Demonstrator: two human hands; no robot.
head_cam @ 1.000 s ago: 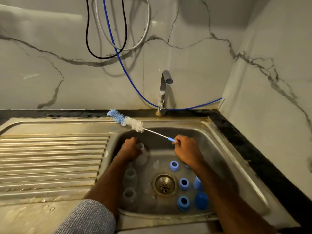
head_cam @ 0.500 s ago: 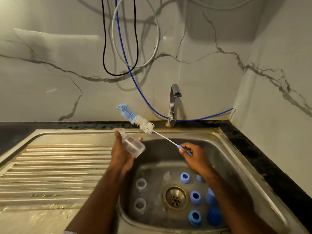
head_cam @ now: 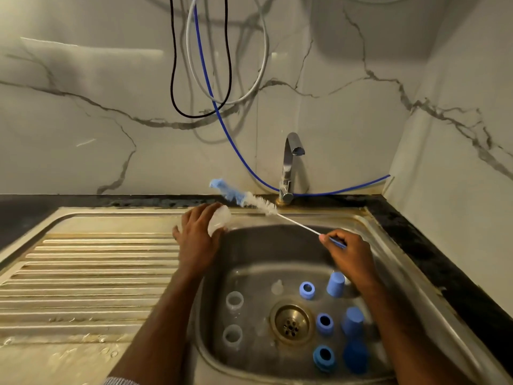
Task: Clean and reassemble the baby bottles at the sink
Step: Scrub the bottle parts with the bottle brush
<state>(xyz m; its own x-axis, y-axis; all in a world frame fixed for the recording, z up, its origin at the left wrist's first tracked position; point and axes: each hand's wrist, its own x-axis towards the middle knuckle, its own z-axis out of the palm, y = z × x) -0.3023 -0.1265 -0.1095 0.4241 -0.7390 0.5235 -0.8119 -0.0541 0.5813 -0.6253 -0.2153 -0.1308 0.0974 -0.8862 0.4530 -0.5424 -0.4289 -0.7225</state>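
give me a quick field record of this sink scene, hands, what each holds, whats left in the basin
left hand: left hand grips a clear bottle over the basin's left rim
right hand: right hand pinches the brush by its blue handle end, bristles pointing up-left
brush and bottle: apart, brush not inside
sink: two clear bottles standing at left, three blue rings, three blue caps, one clear teat
tap: no water running

Dim warm light, soft shadows (edges bowed), slight blur
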